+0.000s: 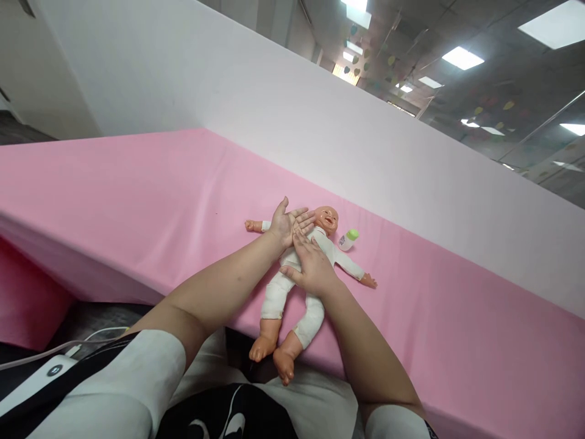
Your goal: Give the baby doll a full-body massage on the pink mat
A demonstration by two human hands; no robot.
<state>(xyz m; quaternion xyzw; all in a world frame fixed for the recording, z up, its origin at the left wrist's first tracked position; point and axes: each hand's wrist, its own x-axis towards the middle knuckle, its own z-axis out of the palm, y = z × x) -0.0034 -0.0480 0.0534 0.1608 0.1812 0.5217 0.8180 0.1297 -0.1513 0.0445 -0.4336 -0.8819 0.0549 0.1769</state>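
Note:
A baby doll (275, 297) with a white cloth body lies on its back on the pink padded surface (150, 201). Its head points toward the wall and its feet toward me. My left hand (291, 224) is palm up over the doll's upper body, fingers stretched out and holding nothing. Palm down, my right hand (311, 265) lies over the doll's torso, its fingertips touching my left palm. Those fingers are also extended. Beside the doll's head and arm lies a small bottle (348, 239) with a green cap. Both hands hide much of the doll's chest.
A white wall (292, 116) rises along the far edge of the pink surface, with glass above it. At lower left are a white device (43, 381) and a cable (41, 363) near my arm.

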